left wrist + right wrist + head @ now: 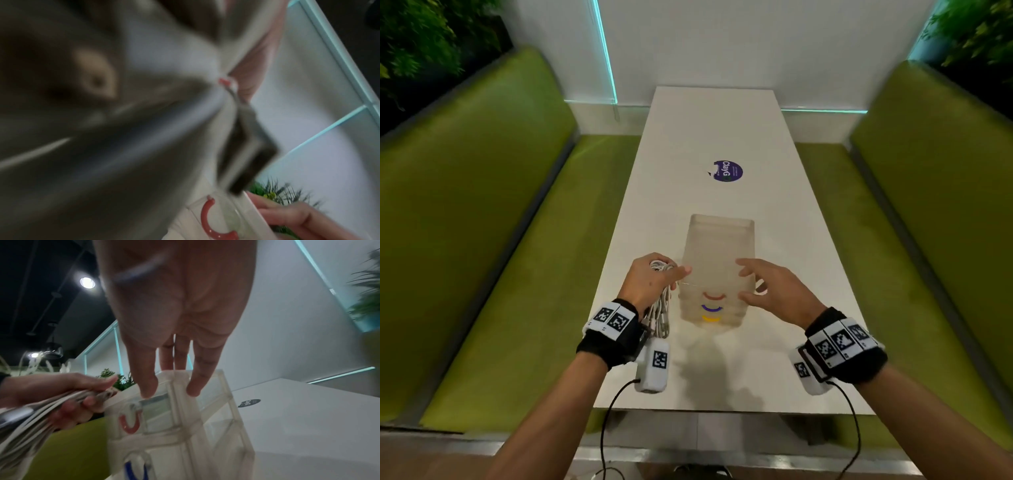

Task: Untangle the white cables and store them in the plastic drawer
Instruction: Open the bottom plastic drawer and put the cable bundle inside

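Plastic drawer [717,270], a clear unit w/ red [714,296], blue and yellow handles stacked top to bottom, stands on the white table [784,212] between both hands, all drawers looking closed. Right hand [774,291] sits at its right top corner, fingers [148,386] straight & relaxed, tips touching the top edge, gripping nothing. White cables [662,308] are bunched in the left hand [650,279], just left of the unit: fingers curled round the bundle, thumb tip at the unit's top edge, loose ends hanging below the wrist; left wrist view too blurred to add more.
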`<action>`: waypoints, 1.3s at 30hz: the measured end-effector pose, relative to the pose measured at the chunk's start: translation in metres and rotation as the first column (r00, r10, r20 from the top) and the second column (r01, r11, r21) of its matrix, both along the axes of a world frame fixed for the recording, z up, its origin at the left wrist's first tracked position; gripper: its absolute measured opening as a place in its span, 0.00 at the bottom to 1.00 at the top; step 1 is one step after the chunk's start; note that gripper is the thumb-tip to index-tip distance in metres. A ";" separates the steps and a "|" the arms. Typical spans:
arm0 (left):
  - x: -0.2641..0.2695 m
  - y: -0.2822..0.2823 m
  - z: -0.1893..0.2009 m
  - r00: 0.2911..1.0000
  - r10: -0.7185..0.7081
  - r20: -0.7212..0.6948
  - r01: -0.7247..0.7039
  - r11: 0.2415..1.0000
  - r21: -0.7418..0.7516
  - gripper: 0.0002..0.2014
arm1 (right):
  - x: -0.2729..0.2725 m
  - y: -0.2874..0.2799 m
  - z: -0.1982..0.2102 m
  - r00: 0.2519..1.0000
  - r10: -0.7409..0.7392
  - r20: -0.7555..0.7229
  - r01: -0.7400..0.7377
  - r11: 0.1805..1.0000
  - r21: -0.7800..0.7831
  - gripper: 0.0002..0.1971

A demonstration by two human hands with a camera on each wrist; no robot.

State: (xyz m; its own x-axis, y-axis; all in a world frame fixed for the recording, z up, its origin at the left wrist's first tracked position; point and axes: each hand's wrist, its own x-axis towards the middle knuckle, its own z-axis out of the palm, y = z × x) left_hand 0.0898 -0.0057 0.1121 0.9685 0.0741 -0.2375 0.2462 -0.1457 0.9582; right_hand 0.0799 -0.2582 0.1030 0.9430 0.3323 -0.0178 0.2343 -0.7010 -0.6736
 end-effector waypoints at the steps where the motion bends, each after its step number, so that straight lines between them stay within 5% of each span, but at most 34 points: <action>1: -0.002 -0.003 0.000 1.000 -0.025 -0.013 0.026 1.000 0.016 0.17 | -0.002 -0.003 0.000 1.000 0.003 -0.023 -0.002 1.000 0.024 0.29; 7: -0.011 -0.011 -0.006 0.992 -0.081 -0.093 0.083 0.997 0.010 0.17 | -0.012 -0.012 0.003 0.997 -0.017 -0.075 0.024 0.995 0.094 0.23; 11: -0.012 -0.012 -0.007 0.992 -0.075 -0.104 0.072 0.997 -0.035 0.17 | -0.045 0.004 -0.008 0.918 -0.159 0.363 0.179 0.984 -0.023 0.11; 12: -0.013 -0.013 -0.007 0.991 -0.072 -0.112 0.067 0.997 -0.048 0.16 | -0.056 0.013 -0.014 0.913 -0.148 0.380 0.184 0.981 -0.061 0.10; 15: -0.015 -0.017 -0.006 0.991 -0.075 -0.113 0.066 0.995 -0.074 0.13 | -0.073 0.043 -0.040 0.999 0.006 -0.045 -0.019 0.952 -0.307 0.18; 18: -0.016 -0.018 -0.005 0.991 -0.079 -0.110 0.072 0.995 -0.068 0.13 | -0.064 0.059 -0.065 0.958 0.009 -0.288 -0.150 0.868 -0.474 0.26; 28: -0.018 -0.019 -0.005 0.990 -0.051 -0.129 0.041 0.996 -0.077 0.14 | -0.067 0.068 -0.077 0.966 -0.043 -0.253 -0.086 0.876 -0.475 0.23; 35: -0.017 -0.017 -0.007 0.988 -0.057 -0.145 0.050 0.998 -0.050 0.14 | -0.117 0.061 -0.056 0.917 0.092 -0.388 -0.299 0.802 -0.517 0.13; 39: -0.018 -0.018 -0.006 0.987 -0.054 -0.153 0.045 0.997 -0.061 0.14 | -0.124 0.055 -0.048 0.961 0.095 -0.260 -0.203 0.879 -0.431 0.14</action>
State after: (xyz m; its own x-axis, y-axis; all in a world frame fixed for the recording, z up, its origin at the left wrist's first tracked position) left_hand 0.0720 -0.0234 0.1064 0.9222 0.0088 -0.3867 0.3853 -0.1072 0.9165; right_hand -0.0437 -0.2033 0.0554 0.8354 0.3730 -0.4036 0.2411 -0.9087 -0.3408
